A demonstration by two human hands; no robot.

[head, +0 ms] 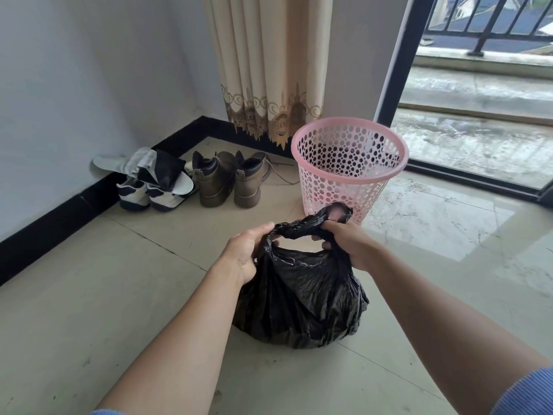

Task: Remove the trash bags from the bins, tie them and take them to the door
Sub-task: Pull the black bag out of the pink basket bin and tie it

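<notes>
White-and-navy sneakers (146,196) are lying well to the left of the pink bin (347,163), with a grey and black cloth draped over them. A pair of brown boots (230,181) is standing between them and the bin. A cream curtain (269,70) with a patterned hem is hanging behind the bin, to its left.

In front of the bin, the left grip (245,253) is curling round the left side of the black trash bag (299,301), pinching the gathered plastic at its mouth. The bag is sitting on the tiled floor (89,295) just in front of the bin, already out of it, its belly slumping and spreading wide. The twisted neck (302,227) is stretching taut between the two hands, and the tie is looking unfinished. The right grip (347,244) is closing tight on the other end of that neck, with a loose loop of plastic sticking up beyond the knuckles toward the bin's wall.

The film is looking thin, soft and crinkly, likely slippery when bunched, and the load is seeming modest. The safest hold is probably the twisted neck itself, since pulling on the thin sides could tear them.

The bin is standing upright with no liner showing through its holes. To its right, a dark-framed glass door (478,130) is giving onto a wet balcony.

No brand, label or writing is showing legibly on anything.
</notes>
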